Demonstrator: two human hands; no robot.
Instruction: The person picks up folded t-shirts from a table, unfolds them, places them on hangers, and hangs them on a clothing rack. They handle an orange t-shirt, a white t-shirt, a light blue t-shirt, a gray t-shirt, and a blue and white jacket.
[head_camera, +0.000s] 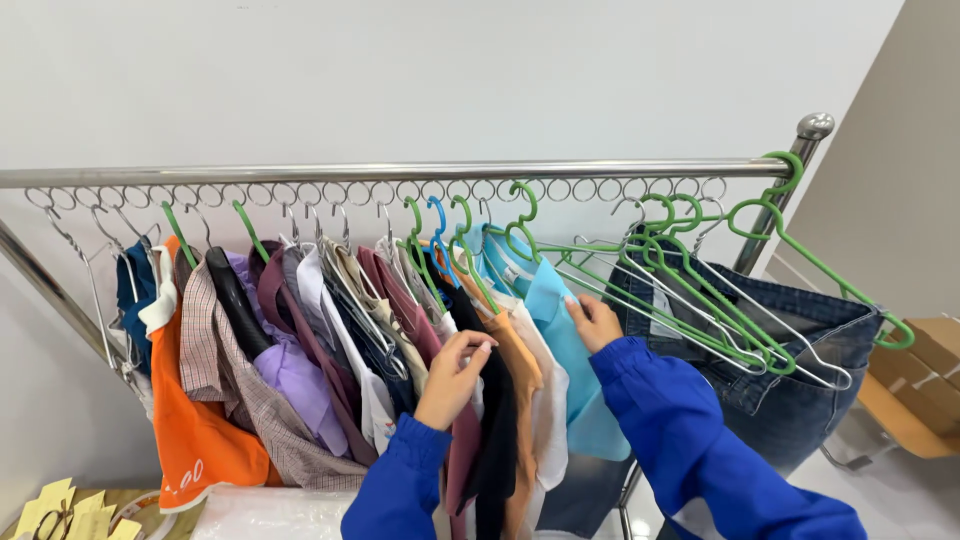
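From the head camera, the left hand (455, 375) was curled shut, pinching the edge of a black garment (497, 430) right by its fingertips, while the right hand (594, 322) lay mostly flat and open against a light blue shirt (560, 340), fingers pushing it aside, no real grip that I could see. Both pieces hung from the steel rail (400, 172) straight above the hands. The fabric looked soft, light and floppy, so I'd say grabbing at the shoulder near the hanger hook was the safest bet. A bunch of empty green hangers (720, 300) and jeans (800, 380) sat right of the right hand. Hems were cut off below, and the packed layers hid most collars.
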